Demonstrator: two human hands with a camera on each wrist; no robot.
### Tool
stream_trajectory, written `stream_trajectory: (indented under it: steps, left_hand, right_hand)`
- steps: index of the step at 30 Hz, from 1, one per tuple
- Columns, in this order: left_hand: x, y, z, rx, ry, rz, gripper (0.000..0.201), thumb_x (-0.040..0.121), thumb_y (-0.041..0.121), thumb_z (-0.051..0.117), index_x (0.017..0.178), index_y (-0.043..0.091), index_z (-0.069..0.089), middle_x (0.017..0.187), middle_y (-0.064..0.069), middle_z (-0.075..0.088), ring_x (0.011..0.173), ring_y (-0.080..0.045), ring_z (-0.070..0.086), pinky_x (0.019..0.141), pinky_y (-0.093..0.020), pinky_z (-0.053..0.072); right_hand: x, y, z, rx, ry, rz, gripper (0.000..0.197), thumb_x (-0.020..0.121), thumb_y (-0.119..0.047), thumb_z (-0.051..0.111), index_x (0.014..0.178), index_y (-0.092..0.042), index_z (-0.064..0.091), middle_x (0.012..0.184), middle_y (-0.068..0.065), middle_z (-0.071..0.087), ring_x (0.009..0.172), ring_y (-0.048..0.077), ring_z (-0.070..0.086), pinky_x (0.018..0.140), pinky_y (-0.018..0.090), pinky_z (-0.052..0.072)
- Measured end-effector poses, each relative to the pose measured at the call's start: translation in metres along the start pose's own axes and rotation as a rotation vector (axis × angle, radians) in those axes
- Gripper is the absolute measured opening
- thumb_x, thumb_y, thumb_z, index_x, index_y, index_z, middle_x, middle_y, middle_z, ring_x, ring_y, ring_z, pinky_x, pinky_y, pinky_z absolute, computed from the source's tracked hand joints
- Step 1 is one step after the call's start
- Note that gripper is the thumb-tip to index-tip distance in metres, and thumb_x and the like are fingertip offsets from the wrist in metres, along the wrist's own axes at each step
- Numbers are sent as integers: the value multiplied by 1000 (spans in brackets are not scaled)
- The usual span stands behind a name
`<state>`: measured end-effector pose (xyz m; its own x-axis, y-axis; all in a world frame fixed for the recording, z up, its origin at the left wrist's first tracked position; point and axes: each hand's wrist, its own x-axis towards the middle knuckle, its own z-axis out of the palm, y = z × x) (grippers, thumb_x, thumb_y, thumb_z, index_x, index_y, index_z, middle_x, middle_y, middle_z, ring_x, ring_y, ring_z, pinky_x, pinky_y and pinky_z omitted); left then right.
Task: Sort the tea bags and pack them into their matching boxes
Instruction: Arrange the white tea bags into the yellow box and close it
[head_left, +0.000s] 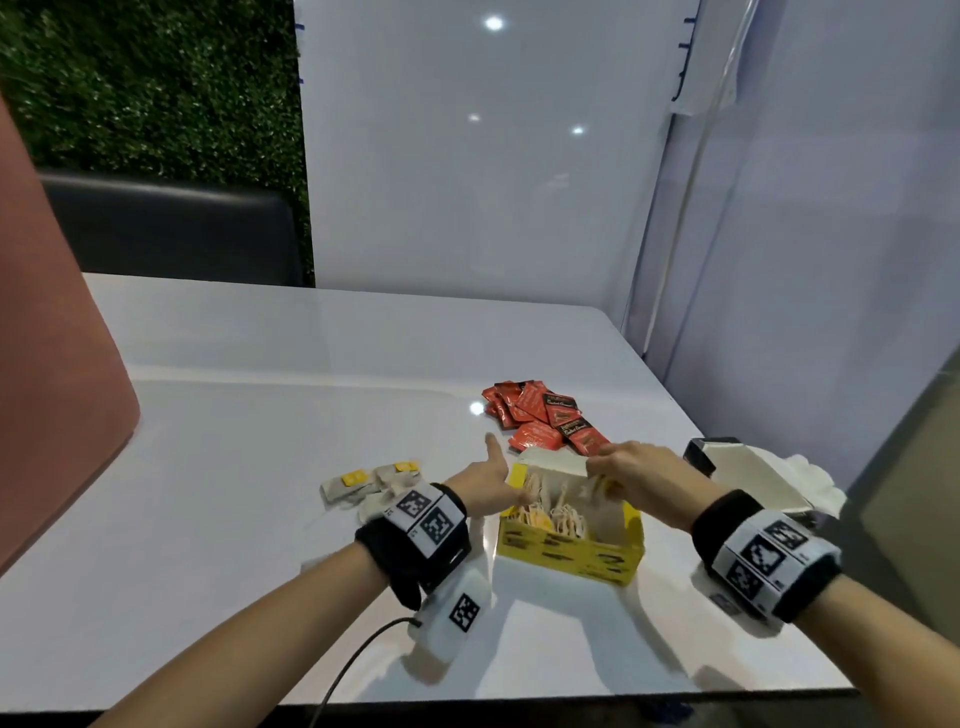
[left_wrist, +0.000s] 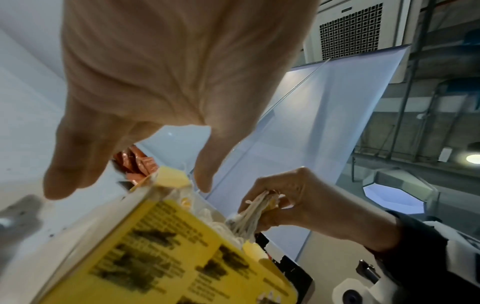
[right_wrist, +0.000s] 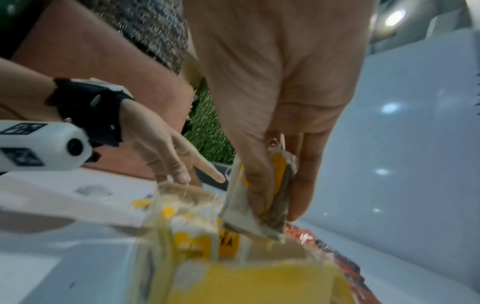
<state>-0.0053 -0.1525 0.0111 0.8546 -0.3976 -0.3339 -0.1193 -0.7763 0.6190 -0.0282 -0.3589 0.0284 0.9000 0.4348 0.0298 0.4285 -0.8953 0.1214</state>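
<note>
An open yellow box (head_left: 566, 556) (left_wrist: 168, 257) (right_wrist: 246, 283) stands on the white table (head_left: 260, 467) and holds several tea bags with yellow tags. My right hand (head_left: 605, 475) (left_wrist: 280, 197) (right_wrist: 270, 197) hovers over the box's right side and pinches a small stack of tea bags (right_wrist: 241, 211) (left_wrist: 249, 216), their lower ends at the opening. My left hand (head_left: 498, 486) (right_wrist: 192, 174) has straight fingers at the box's left wall, thumb raised. Loose yellow-tagged tea bags (head_left: 358, 486) lie left of that wrist. Red sachets (head_left: 540, 415) (left_wrist: 137, 164) are piled behind the box.
A second open box (head_left: 748, 473), black outside and white inside, sits at the right with a crumpled white wrapper (head_left: 815, 483) beside it. White wall panels close the back and right. A pink rounded object (head_left: 52, 364) stands at the left. A cable (head_left: 343, 670) crosses the front table edge.
</note>
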Motion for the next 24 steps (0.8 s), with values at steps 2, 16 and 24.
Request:
stream_trajectory:
  steps: [2, 16, 24]
  left_hand:
    - [8, -4, 4, -27, 0, -20, 87, 95, 28, 48, 146, 4, -18, 131, -22, 50, 92, -25, 60, 63, -21, 43]
    - [16, -8, 7, -53, -19, 17, 38, 87, 13, 44, 124, 10, 50, 121, -12, 58, 108, -27, 59, 91, -43, 52]
    - [15, -11, 6, -146, -38, 22, 38, 89, 10, 42, 127, 10, 46, 122, -13, 60, 107, -29, 62, 90, -44, 53]
  right_hand:
    - [3, -4, 3, -129, -48, -33, 23, 94, -18, 48, 114, -21, 59, 108, 0, 59, 101, 21, 56, 64, 26, 32]
    - [31, -26, 39, -229, -169, -187, 27, 97, -16, 40, 121, -14, 52, 117, 7, 58, 109, 26, 52, 68, 32, 41]
    - [13, -4, 21, 199, 139, 142, 30, 83, 4, 56, 109, -11, 57, 111, 6, 60, 87, 22, 59, 70, 28, 47]
